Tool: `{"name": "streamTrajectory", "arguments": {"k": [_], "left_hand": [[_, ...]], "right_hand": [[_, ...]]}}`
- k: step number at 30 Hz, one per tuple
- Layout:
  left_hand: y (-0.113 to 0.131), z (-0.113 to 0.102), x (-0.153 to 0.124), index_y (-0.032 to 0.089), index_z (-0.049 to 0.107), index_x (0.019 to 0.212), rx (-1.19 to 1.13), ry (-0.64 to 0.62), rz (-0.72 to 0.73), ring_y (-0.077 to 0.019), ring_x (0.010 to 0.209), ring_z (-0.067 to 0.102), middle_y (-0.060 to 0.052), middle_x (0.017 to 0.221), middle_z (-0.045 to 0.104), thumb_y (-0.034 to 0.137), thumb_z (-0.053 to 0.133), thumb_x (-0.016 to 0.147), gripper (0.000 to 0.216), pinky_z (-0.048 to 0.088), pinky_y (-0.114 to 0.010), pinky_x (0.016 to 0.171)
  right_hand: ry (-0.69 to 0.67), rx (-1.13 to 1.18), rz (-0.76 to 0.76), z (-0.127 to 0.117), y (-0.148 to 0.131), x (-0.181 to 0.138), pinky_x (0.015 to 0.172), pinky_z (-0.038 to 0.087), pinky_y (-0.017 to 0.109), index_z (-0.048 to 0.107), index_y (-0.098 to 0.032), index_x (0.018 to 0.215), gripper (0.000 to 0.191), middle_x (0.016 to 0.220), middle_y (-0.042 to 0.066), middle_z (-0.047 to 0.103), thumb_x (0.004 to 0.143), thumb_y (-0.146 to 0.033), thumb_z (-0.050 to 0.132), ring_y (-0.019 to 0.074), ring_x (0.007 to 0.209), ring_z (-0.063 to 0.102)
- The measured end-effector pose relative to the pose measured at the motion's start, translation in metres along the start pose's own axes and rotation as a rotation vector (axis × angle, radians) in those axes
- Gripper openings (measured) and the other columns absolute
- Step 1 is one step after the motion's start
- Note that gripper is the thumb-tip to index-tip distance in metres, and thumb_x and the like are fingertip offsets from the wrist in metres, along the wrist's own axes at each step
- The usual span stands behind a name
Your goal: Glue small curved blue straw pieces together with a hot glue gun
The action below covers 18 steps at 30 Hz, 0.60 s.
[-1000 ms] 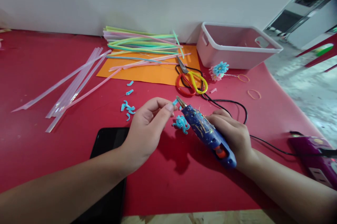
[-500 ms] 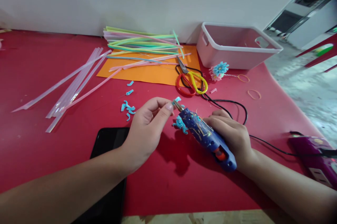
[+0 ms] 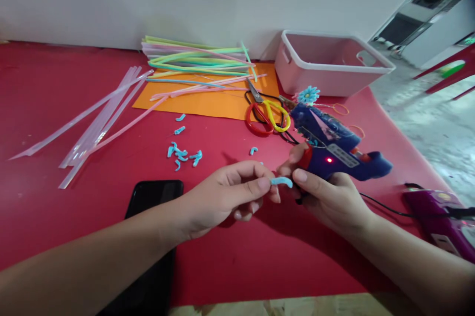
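Observation:
Between the thumb and fingertips of my left hand (image 3: 237, 189) is a short, slightly curved piece of blue pipe cleaner (image 3: 282, 182). My right hand (image 3: 330, 197) grips a dark blue hot glue gun (image 3: 330, 140) by its handle, with a red light lit on its side. The gun's nozzle points to the upper left, near the scissors, apart from the pipe cleaner piece. Both hands are close together over the red table (image 3: 222, 266), the piece reaching towards my right fingertips. More short blue pipe cleaner pieces (image 3: 180, 152) lie left of my left hand.
Scissors (image 3: 267, 113) with red and yellow handles lie partly on orange paper (image 3: 148, 99), below coloured pipe cleaners (image 3: 200, 61). Clear glue sticks (image 3: 104, 118) are at left, a black phone (image 3: 158, 197) by my left forearm. A pink basket (image 3: 330, 76), blue flower (image 3: 308, 95) and purple power strip (image 3: 434, 217) are right.
The glue gun's nozzle has left my left fingertips; the gun has swung up and right, its lit side showing. My left hand has moved right and down, still pinching the blue piece.

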<state>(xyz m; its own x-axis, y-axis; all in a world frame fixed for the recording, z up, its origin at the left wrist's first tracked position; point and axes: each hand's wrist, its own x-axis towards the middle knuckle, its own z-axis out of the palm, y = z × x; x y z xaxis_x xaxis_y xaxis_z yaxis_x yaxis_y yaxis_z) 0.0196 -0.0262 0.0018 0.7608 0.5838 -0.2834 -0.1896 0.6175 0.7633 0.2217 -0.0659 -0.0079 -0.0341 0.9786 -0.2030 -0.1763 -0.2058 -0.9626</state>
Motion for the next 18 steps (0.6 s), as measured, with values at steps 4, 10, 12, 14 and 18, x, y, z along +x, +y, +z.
{"name": "streamTrajectory", "arguments": {"k": [4, 10, 12, 14, 18], "left_hand": [[-0.0013, -0.0023, 0.0012, 0.017, 0.059, 0.078, 0.054, -0.014, -0.006, -0.0028, 0.053, 0.039, 0.002, 0.078, 0.061, 0.04, 0.072, 0.088, 0.029, 0.027, -0.014, 0.044], [-0.0007, -0.0014, 0.0007, 0.017, 0.059, 0.078, 0.093, -0.006, -0.038, -0.0042, 0.054, 0.04, 0.001, 0.077, 0.06, 0.043, 0.074, 0.084, 0.03, 0.026, -0.016, 0.045], [-0.0003, -0.0014, 0.0008, 0.017, 0.06, 0.077, 0.106, 0.003, -0.035, -0.0047, 0.054, 0.04, 0.001, 0.076, 0.06, 0.041, 0.073, 0.084, 0.028, 0.026, -0.017, 0.046], [-0.0001, -0.0018, 0.001, 0.017, 0.06, 0.077, 0.14, 0.025, -0.035, -0.0051, 0.054, 0.04, 0.001, 0.074, 0.06, 0.038, 0.07, 0.086, 0.025, 0.026, -0.018, 0.047], [0.0002, -0.0028, 0.0011, 0.016, 0.06, 0.074, 0.188, 0.048, -0.008, -0.0048, 0.052, 0.04, 0.001, 0.071, 0.059, 0.032, 0.066, 0.086, 0.021, 0.026, -0.019, 0.048]], "right_hand": [[-0.057, 0.094, 0.047, 0.0023, -0.0019, -0.0031, 0.054, 0.042, 0.028, 0.062, -0.023, 0.092, 0.038, 0.072, -0.001, 0.065, 0.071, -0.045, 0.086, 0.0117, 0.056, 0.051], [-0.128, 0.098, 0.027, 0.0024, -0.0016, -0.0015, 0.053, 0.04, 0.027, 0.06, -0.024, 0.094, 0.037, 0.068, -0.004, 0.061, 0.073, -0.04, 0.085, 0.0107, 0.054, 0.049], [-0.124, 0.107, 0.013, 0.0026, -0.0018, -0.0009, 0.052, 0.039, 0.026, 0.058, -0.024, 0.096, 0.037, 0.067, -0.006, 0.061, 0.074, -0.036, 0.085, 0.0093, 0.053, 0.047], [-0.123, 0.11, 0.007, 0.0027, -0.0024, -0.0004, 0.051, 0.038, 0.025, 0.055, -0.025, 0.097, 0.038, 0.066, -0.007, 0.06, 0.074, -0.033, 0.085, 0.009, 0.052, 0.045], [-0.143, 0.107, 0.003, 0.0026, -0.0041, 0.0011, 0.053, 0.042, 0.026, 0.053, -0.026, 0.096, 0.039, 0.06, -0.008, 0.057, 0.074, -0.031, 0.084, 0.0106, 0.054, 0.048]]}}
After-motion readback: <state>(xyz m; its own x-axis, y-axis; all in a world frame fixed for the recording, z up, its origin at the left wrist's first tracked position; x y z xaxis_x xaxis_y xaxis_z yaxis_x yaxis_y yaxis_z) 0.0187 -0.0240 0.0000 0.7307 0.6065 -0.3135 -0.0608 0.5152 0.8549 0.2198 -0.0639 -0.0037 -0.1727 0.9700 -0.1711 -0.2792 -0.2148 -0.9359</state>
